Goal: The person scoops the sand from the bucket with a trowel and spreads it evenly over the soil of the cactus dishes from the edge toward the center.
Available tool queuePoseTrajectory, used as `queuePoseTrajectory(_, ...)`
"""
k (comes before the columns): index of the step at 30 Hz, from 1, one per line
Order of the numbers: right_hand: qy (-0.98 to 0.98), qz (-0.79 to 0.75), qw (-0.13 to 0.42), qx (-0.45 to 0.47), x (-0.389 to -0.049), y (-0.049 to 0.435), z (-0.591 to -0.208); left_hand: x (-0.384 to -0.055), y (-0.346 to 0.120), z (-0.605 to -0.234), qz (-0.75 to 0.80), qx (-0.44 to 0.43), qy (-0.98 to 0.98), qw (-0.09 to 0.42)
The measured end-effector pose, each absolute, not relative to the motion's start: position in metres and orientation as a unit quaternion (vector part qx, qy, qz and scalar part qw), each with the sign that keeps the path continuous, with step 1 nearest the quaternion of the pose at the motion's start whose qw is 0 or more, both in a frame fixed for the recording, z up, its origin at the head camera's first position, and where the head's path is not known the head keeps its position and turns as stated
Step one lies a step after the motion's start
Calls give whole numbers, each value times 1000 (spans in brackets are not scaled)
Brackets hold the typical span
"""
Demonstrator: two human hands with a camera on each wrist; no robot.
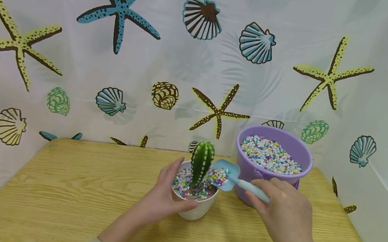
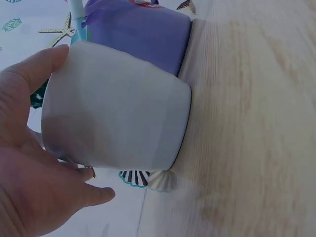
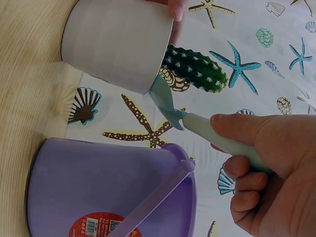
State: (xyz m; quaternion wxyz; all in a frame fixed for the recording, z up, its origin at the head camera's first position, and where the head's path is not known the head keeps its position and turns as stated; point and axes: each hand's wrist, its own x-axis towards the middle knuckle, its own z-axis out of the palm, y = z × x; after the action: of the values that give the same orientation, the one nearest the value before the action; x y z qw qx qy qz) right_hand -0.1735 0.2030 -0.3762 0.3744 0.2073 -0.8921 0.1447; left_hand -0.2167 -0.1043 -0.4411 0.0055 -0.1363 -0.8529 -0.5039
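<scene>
A green ribbed cactus (image 1: 201, 162) stands upright in a white pot (image 1: 195, 213) on the table, with multicoloured pebbles around its base. My left hand (image 1: 164, 196) holds the pot from the left, thumb along the near rim and fingers on the far side. In my right hand (image 1: 285, 207) is the pale handle of a small blue shovel (image 3: 165, 101), gripped between thumb and curled fingers. Its blade, carrying colourful pebbles (image 1: 220, 177), reaches the pot's right rim beside the cactus. In the right wrist view the blade tip overlaps the rim.
Close behind the shovel, on the right, stands a purple bucket (image 1: 246, 176) filled with similar pebbles. Its handle (image 3: 158, 197) hangs down the side. The wooden table (image 1: 91, 189) ends at a curtain (image 1: 142, 62) printed with starfish and shells.
</scene>
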Motion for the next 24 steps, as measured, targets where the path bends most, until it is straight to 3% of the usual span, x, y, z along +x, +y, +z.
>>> queuePoseTrajectory(24, -880, 127, 398, 224, -174, 203, -376, -216, -103, -440, -500, -132, -856, 6)
